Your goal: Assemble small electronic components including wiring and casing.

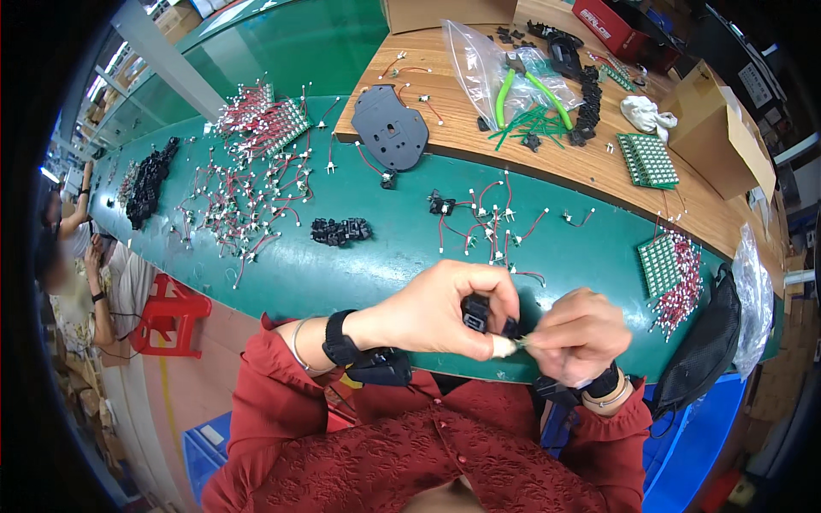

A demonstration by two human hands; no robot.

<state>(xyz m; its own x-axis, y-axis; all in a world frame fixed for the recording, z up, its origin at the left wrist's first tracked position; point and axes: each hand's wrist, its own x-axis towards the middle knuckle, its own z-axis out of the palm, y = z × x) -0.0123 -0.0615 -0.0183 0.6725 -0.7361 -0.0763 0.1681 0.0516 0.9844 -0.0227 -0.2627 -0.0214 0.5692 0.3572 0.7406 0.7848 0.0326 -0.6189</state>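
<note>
My left hand (432,309) is closed around a small black plastic part (475,314), held over the front edge of the green work surface. A white covering wraps the thumb's tip. Close beside it, my right hand (581,335) pinches something tiny at the fingertips, too small and hidden to name; the two hands nearly touch there. Beyond them lie several small circuit boards with red and black wires (492,224) and a black plastic piece (441,203). A row of black plastic parts (340,231) sits farther left.
Left on the green table (376,282) are scattered wired boards (248,192) and panels. A grey plate (390,128) overlaps the wooden board (547,167). Right are green board panels (647,160), a cardboard box (718,128) and a black pouch (701,342). Another person (81,282) sits far left near a red stool (171,316).
</note>
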